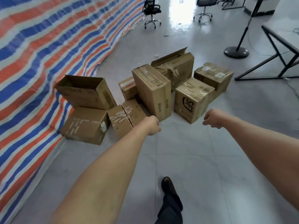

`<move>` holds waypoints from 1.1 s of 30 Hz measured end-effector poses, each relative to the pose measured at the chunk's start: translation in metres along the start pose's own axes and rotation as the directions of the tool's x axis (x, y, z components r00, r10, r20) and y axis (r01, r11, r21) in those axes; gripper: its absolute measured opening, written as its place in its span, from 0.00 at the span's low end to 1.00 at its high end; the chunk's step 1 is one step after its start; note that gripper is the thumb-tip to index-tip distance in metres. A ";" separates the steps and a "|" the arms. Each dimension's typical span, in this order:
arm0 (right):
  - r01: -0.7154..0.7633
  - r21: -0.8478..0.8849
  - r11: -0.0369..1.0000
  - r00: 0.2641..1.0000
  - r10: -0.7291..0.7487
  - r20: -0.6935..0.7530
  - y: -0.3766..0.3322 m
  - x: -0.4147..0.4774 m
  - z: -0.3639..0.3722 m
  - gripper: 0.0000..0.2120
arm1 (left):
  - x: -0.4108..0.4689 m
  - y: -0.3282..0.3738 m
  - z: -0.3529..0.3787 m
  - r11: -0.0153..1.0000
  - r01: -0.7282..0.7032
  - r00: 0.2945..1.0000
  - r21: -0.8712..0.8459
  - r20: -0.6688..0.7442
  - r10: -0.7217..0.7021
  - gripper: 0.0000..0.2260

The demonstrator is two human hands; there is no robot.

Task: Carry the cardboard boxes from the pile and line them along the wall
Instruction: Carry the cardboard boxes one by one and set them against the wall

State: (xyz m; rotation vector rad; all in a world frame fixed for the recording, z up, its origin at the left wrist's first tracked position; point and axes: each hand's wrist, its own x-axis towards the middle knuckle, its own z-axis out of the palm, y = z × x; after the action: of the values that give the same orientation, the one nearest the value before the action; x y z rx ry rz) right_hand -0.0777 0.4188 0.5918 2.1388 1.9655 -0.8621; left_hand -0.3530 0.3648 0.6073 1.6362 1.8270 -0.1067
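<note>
Both hands, the left hand (pixel 153 125) and right hand (pixel 213 118), hung out front, fingers loosely curled, grasping nothing. Just beyond, the boxes (pixel 153 91) sat piled on the floor (pixel 186 151) beside the striped wall (pixel 48 46). This looked like the approach; the next move would need a crouch to clasp one box's sides.

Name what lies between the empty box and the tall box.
In the head view, a small box and some bare floor lie between the empty box and the tall box.
</note>
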 end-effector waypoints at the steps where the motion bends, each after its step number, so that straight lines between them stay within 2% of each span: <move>1: -0.013 0.003 1.000 1.000 0.013 0.014 -0.001 0.025 -0.006 0.11 | 0.027 0.003 -0.006 1.000 0.003 1.000 -0.002 0.005 -0.003 0.09; 4: -0.037 0.000 0.999 0.999 0.037 0.034 -0.006 0.093 -0.028 0.11 | 0.097 0.007 -0.027 1.000 0.019 1.000 -0.020 0.018 -0.019 0.05; 10: -0.003 -0.013 1.000 0.999 0.004 0.043 -0.050 0.217 -0.097 0.10 | 0.210 0.028 -0.100 0.996 0.054 0.998 -0.064 0.033 -0.052 0.08; 17: 0.065 -0.063 0.996 0.992 -0.057 0.115 -0.091 0.373 -0.137 0.09 | 0.336 0.036 -0.165 0.987 0.124 0.992 -0.100 0.008 -0.124 0.10; 25: 0.142 -0.080 0.987 0.965 -0.120 0.233 -0.135 0.562 -0.158 0.11 | 0.489 0.034 -0.221 0.944 0.275 0.961 -0.181 0.050 -0.271 0.09; 28: 0.159 -0.079 0.984 0.955 -0.133 0.263 -0.156 0.610 -0.155 0.08 | 0.536 0.027 -0.242 0.922 0.323 0.946 -0.212 0.087 -0.311 0.09; 33: 0.145 -0.089 0.986 0.934 -0.106 0.342 -0.184 0.666 -0.131 0.11 | 0.615 -0.011 -0.270 0.907 0.380 0.925 -0.183 0.097 -0.369 0.10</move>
State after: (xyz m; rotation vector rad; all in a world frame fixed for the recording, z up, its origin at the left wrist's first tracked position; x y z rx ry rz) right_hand -0.2093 1.0929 0.4389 1.6866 1.9354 -1.0307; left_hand -0.4674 1.0160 0.4890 1.1193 2.0157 -0.1354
